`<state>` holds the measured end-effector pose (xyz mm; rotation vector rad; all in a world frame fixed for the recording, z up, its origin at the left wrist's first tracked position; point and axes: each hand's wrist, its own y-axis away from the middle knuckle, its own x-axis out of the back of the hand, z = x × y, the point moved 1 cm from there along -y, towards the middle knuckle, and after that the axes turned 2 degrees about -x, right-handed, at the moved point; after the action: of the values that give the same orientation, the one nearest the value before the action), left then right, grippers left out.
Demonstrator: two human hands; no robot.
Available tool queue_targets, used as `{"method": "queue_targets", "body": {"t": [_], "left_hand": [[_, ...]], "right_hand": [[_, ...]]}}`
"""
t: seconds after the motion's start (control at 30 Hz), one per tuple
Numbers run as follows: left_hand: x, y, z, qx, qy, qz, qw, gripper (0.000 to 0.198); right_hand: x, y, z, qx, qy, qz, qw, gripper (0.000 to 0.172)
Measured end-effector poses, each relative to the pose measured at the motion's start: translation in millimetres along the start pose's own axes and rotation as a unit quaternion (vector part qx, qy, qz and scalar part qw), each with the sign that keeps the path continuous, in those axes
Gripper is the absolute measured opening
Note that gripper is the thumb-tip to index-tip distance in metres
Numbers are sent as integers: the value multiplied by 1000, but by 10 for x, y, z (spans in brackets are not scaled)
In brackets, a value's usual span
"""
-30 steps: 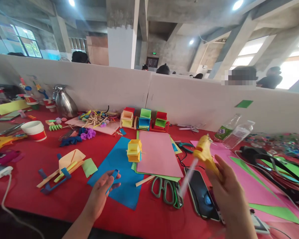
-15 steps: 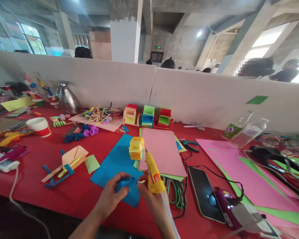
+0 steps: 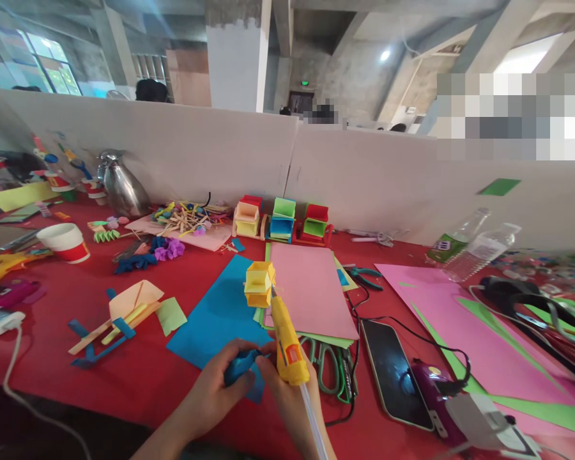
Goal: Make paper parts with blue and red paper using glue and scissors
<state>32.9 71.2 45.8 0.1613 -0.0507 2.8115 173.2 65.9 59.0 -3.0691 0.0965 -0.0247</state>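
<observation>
Both of our hands come together low in the middle of the view, over the near part of the blue sheet (image 3: 211,313), probably so that one can steady while the other works. Our left hand (image 3: 220,377) is closed around the blue piece (image 3: 241,368), thumb in front and fingers behind, a grip that seems meant to keep something light from twisting. Our right hand (image 3: 290,399) is clamped on the yellow glue gun (image 3: 285,335), while its fingertips reach the right end of the blue piece; the overlap hides whether they pinch it. We have the gun tucked along this hand, nozzle pointing away and the clear glue stick (image 3: 311,412) trailing back towards us, likely to free the fingertips and keep the tip off our skin. Beyond the hands, the yellow folded form (image 3: 259,284) sits at the border of the blue sheet and the pink-topped stack (image 3: 306,287); the nozzle ends beside it in our line of sight, though we cannot tell whether they touch. The scissors (image 3: 329,367) lie just right of our right hand, partly hidden by it, presumably for easy reach, with the phone (image 3: 397,377) farther right. To our left, the blue strip frame (image 3: 110,348) rests on the red tabletop (image 3: 148,390), apart from both hands, perhaps to leave them elbow room.
</observation>
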Motion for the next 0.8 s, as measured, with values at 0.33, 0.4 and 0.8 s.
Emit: {"method": "queue_targets", "body": {"t": [0.33,0.4,0.8], "left_hand": [[220,-85,-36,55,-49,96,993,38],[219,-91,-12,45,-39,88,994,35],[202,-29,63,32,-49,96,994,38]], "right_hand": [[219,231,-167,143,190,-87,967,16],[186,255,-131,155,224,-101,957,15],[135,271,73,193,305,-87,928,13]]}}
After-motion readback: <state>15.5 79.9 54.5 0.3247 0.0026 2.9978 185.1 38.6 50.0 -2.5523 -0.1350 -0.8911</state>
